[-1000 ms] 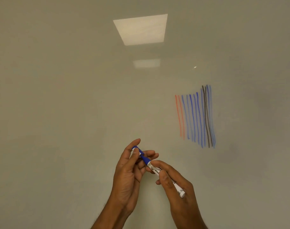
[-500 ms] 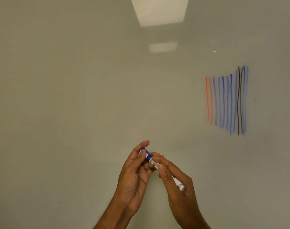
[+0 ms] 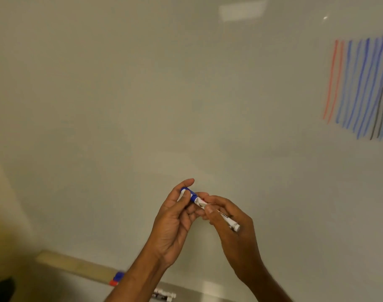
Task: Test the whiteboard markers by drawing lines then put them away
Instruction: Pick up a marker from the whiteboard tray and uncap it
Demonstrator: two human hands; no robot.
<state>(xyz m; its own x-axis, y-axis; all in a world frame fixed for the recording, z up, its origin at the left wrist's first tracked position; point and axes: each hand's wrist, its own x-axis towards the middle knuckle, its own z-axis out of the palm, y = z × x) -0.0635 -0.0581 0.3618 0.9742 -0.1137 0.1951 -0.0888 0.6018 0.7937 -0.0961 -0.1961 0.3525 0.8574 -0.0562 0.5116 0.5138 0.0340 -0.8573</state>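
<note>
White-barrelled whiteboard marker with blue cap (image 3: 199, 201) slanting between both hands, before the glossy whiteboard (image 3: 121, 105). Left hand (image 3: 173, 223) is pinching the cap end at 10 o'clock with curled fingers. Right hand (image 3: 236, 236) is gripping the barrel at 4 o'clock. Drawn red, blue and black lines (image 3: 360, 83) showing at 2 o'clock.

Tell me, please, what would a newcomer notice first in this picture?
First the two hands at the lower middle: the left hand pinches the blue cap of a marker, and the right hand grips its white barrel. Next come the red, blue and black lines at the upper right of the whiteboard. Other markers lie at the bottom edge.
</note>
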